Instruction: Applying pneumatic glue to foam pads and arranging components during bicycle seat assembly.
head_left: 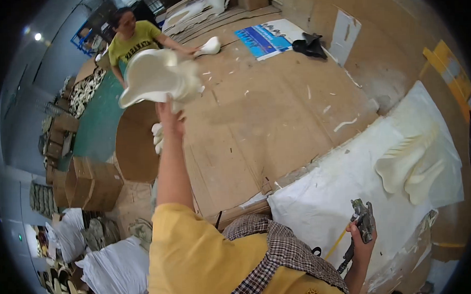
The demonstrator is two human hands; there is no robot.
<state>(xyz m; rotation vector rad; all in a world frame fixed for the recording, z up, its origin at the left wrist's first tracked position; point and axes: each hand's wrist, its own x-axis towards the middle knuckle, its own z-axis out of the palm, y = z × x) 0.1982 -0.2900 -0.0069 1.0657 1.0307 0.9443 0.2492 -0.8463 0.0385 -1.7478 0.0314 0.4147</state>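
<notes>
My left hand (171, 120) is raised over the far left of the table, at the lower edge of a cream-white moulded piece (152, 77). The piece is curved and hollow like a shell, and its right side is smeared by motion. My fingers seem to grip its edge from below. Low at the right, my right hand (362, 241) is closed round a dirty grey spray gun (363, 220) with a yellow hose (336, 243). Near that hand, cream moulded pieces (410, 167) lie on a white sheet (320, 196).
Across the cardboard-covered table (255, 130), a person in a yellow-green shirt (133, 39) touches another white piece (209, 46). A blue-and-white printed board (265, 38) and a black object (311, 45) lie at the back. Cardboard boxes (91, 185) and white sacks (118, 270) stand left.
</notes>
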